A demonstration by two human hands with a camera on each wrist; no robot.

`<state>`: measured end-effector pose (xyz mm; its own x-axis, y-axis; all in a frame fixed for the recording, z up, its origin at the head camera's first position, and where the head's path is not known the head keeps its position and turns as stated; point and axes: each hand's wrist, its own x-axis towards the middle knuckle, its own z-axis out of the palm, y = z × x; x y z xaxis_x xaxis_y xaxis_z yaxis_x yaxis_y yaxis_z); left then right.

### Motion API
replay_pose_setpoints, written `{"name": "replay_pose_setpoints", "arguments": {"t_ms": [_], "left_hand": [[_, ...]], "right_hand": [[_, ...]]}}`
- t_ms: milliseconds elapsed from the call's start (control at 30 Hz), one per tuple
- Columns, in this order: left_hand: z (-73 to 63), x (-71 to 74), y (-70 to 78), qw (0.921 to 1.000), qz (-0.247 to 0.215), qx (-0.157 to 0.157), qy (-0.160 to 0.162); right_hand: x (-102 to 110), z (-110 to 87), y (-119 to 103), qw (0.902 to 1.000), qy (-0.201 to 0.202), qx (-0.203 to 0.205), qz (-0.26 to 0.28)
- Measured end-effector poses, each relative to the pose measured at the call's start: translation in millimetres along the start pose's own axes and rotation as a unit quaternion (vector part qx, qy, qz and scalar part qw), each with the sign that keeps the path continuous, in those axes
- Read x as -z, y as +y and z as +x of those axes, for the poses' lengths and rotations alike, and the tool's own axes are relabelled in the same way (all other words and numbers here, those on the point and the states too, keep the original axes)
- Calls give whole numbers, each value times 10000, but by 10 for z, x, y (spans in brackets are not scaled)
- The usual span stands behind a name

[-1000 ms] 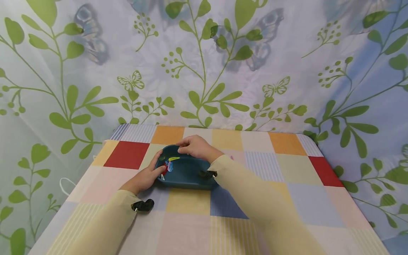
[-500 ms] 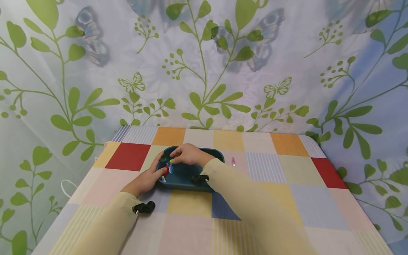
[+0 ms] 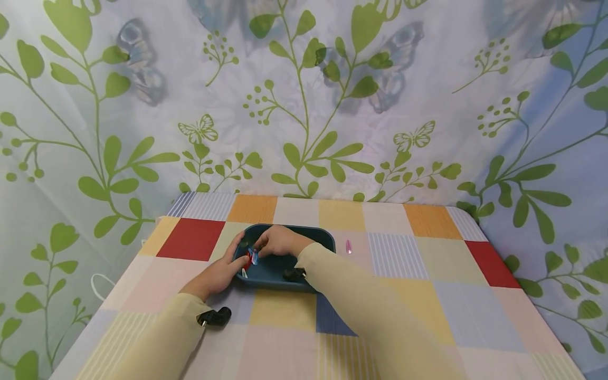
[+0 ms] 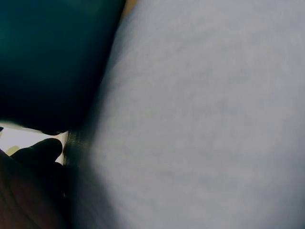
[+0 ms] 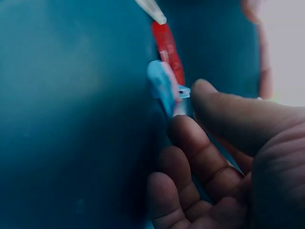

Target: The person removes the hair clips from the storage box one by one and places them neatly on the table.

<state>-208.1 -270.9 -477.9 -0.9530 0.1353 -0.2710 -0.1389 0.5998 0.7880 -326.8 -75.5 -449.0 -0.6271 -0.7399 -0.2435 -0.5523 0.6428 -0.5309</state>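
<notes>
A dark teal plastic tray [image 3: 275, 286] with rounded corners stands on the table. My left hand [image 3: 217, 272] grips its left end, fingers along the outside and thumb over the rim. Inside that end, a blue hair clip [image 5: 162, 86] lies against a pink one, close to a red hair clip [image 5: 167, 47] and a whitish clip [image 5: 151, 10]. My right hand [image 3: 280, 241] reaches into the tray, fingers bent. In the right wrist view its thumb and index fingertips are right at the blue clip's end, with a gap between them. The left wrist view shows mostly tablecloth.
A pink hair clip [image 3: 349, 246] lies on the patchwork tablecloth [image 3: 394, 253] to the right of the tray. A leaf-patterned curtain [image 3: 304, 105] hangs behind the table. A white cord loop [image 3: 97, 285] shows at the table's left edge.
My right hand has moved from the tray's far rim down and left to the clips. The yellow-green clip seen earlier in the tray is out of sight now. My left hand keeps its grip.
</notes>
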Motion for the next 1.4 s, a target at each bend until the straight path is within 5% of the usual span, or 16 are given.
{"name": "replay_pose_setpoints", "arguments": {"t_ms": [1400], "left_hand": [[-17, -14, -1, 9999, -45, 82, 69]], "right_hand": [[-122, 46, 34, 9983, -114, 500, -260]]}}
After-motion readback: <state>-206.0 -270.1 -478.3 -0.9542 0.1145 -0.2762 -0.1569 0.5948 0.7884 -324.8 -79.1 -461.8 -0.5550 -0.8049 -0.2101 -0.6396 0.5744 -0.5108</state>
